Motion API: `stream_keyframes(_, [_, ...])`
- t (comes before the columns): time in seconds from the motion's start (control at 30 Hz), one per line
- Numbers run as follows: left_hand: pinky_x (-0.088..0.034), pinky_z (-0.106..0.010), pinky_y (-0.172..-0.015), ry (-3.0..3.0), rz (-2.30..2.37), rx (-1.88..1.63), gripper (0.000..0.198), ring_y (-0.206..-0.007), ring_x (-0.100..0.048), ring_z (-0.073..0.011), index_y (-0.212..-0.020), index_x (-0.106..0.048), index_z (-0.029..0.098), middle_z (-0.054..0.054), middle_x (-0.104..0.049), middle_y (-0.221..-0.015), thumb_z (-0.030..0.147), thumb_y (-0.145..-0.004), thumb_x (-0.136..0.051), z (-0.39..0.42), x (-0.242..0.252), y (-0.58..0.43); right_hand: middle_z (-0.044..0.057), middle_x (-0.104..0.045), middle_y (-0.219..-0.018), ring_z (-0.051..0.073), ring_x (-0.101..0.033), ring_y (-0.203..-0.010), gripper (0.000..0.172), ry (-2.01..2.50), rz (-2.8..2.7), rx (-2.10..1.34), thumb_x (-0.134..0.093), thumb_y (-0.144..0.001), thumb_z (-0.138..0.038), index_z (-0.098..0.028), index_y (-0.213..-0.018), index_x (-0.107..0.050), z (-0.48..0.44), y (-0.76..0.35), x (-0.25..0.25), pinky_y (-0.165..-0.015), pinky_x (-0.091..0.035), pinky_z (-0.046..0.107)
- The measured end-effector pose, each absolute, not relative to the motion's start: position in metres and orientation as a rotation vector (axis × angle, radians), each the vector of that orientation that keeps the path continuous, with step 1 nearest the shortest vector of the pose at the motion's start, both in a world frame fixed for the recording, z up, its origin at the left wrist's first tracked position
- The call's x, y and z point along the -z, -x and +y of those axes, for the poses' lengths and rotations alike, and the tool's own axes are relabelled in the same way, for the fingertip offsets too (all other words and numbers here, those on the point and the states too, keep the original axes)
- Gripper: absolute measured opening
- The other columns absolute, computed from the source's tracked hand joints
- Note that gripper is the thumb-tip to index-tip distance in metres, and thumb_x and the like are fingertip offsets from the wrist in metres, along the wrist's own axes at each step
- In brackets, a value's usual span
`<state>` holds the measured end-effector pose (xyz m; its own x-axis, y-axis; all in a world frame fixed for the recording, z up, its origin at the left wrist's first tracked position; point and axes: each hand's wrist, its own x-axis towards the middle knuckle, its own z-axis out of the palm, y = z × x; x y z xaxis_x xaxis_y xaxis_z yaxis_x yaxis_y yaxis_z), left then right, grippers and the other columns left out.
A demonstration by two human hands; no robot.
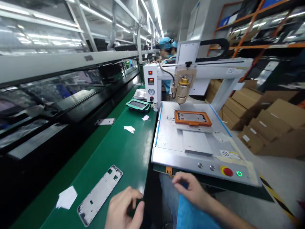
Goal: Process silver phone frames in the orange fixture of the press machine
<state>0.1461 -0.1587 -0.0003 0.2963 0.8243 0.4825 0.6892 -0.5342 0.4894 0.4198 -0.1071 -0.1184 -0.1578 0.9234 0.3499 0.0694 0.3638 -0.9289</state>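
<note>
My left hand [124, 208] hovers at the right edge of the green bench, fingers bent and thumb apart, holding nothing I can see. Beside it lies a flat silver phone frame [100, 195] with small square cutouts. My right hand [192, 189] is in front of the dispensing machine [177, 160], loosely curled, with a gap between thumb and fingers and nothing visible in it. Close to its fingertips, an orange forked piece [169, 171] hangs at the machine's front edge. On the machine bed, an orange fixture [209, 122] carries another phone frame [192, 117], below the dispensing head [183, 90].
Paper scraps [67, 197] lie on the green bench [128, 152]. Farther back are a green fixture [138, 104] and another metal plate [106, 121]. The machine's front has a red stop button [228, 172] and a lit green button [239, 173]. Cardboard boxes [269, 127] stand right; people work behind.
</note>
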Motion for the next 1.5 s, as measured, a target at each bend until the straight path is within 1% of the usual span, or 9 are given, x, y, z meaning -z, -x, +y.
stream_keyframes(0.17, [-0.046, -0.024, -0.049, -2.698, 1.39, -0.504, 0.015, -0.052, -0.063, -0.0144, -0.096, -0.065, 0.026, 0.003, -0.065, -0.068, 0.023, -0.095, -0.051, -0.126, 0.047, -0.147, 0.005, -0.07, -0.084, 0.026, -0.066, -0.079, 0.01, 1.209, -1.567, -0.289, -0.064, -0.09, -0.038, -0.03, -0.088, -0.069, -0.072, -0.541, 0.101, -0.073, -0.053, 0.041])
stream_keyframes(0.3, [-0.046, -0.024, -0.051, -2.764, 1.442, -0.471, 0.015, -0.053, -0.064, -0.0144, -0.102, -0.063, 0.027, 0.005, -0.064, -0.065, 0.024, -0.097, -0.049, -0.124, 0.056, -0.143, 0.007, -0.071, -0.088, 0.026, -0.063, -0.086, 0.017, 1.307, -1.711, 0.266, -0.066, -0.092, -0.038, -0.021, -0.089, -0.068, -0.021, -0.581, 0.083, -0.078, -0.044, 0.04])
stream_keyframes(0.5, [-0.045, -0.024, -0.052, -2.804, 1.393, -0.439, 0.014, -0.055, -0.064, -0.0127, -0.099, -0.061, 0.028, 0.005, -0.065, -0.071, 0.023, -0.097, -0.048, -0.125, 0.058, -0.137, 0.006, -0.067, -0.078, 0.022, -0.056, -0.082, 0.019, 1.234, -2.127, 0.68, -0.059, -0.094, -0.022, -0.019, -0.082, -0.073, 0.013, -0.585, 0.07, -0.075, -0.035, 0.037])
stream_keyframes(0.7, [-0.044, -0.024, -0.053, -2.772, 1.38, -0.419, 0.014, -0.055, -0.062, -0.0123, -0.1, -0.061, 0.029, 0.007, -0.063, -0.069, 0.024, -0.097, -0.048, -0.123, 0.064, -0.132, 0.005, -0.071, -0.084, 0.021, -0.061, -0.077, 0.03, 1.485, -1.756, 0.416, -0.051, -0.093, -0.025, -0.02, -0.113, -0.073, 0.063, -0.609, 0.021, -0.073, -0.042, 0.035])
stream_keyframes(0.87, [-0.043, -0.025, -0.053, -2.753, 1.378, -0.472, 0.017, -0.055, -0.062, -0.0135, -0.097, -0.062, 0.029, 0.005, -0.064, -0.07, 0.024, -0.096, -0.046, -0.119, 0.072, -0.128, 0.009, -0.07, -0.115, 0.028, -0.066, -0.105, 0.048, 1.418, -1.742, 0.036, -0.065, -0.082, -0.037, -0.018, -0.127, -0.063, 0.084, -0.623, 0.015, -0.095, -0.051, 0.041])
stream_keyframes(1.07, [-0.041, -0.026, -0.054, -2.679, 1.39, -0.46, 0.017, -0.054, -0.06, -0.0132, -0.097, -0.063, 0.029, 0.006, -0.062, -0.068, 0.023, -0.095, -0.047, -0.119, 0.073, -0.131, 0.011, -0.067, -0.13, 0.034, -0.061, -0.121, 0.094, 1.556, -2.15, -0.378, -0.082, -0.064, -0.049, -0.021, -0.147, -0.05, 0.076, -0.623, 0.044, -0.105, -0.05, 0.044])
stream_keyframes(1.33, [-0.05, -0.025, -0.066, -2.621, 1.509, -0.755, 0.016, -0.073, -0.065, -0.0138, -0.099, -0.063, 0.028, 0.002, -0.065, -0.082, 0.023, -0.099, -0.047, -0.13, 0.052, -0.117, 0.013, -0.07, -0.12, 0.029, -0.067, -0.109, 0.079, 1.491, -2.172, -0.237, -0.077, -0.064, -0.039, -0.015, -0.136, -0.053, 0.08, -0.631, 0.028, -0.095, -0.053, 0.039])
stream_keyframes(1.4, [-0.054, -0.03, -0.077, -2.631, 1.736, -0.923, 0.014, -0.088, -0.067, -0.0183, -0.108, -0.062, 0.025, -0.004, -0.067, -0.096, 0.026, -0.097, -0.052, -0.139, 0.046, -0.095, 0.017, -0.07, -0.119, 0.029, -0.068, -0.105, 0.074, 1.493, -2.106, -0.144, -0.077, -0.065, -0.042, -0.015, -0.13, -0.057, 0.076, -0.646, 0.024, -0.09, -0.054, 0.04])
stream_keyframes(1.5, [-0.052, -0.048, -0.098, -2.552, 2.246, -0.903, 0.046, -0.119, -0.059, -0.0319, -0.131, -0.054, 0.019, -0.016, -0.059, -0.129, 0.036, -0.09, -0.063, -0.158, 0.038, -0.059, 0.018, -0.071, -0.116, 0.031, -0.07, -0.1, 0.072, 1.41, -2.042, -0.053, -0.084, -0.057, -0.051, -0.022, -0.119, -0.062, 0.07, -0.636, 0.021, -0.086, -0.055, 0.044])
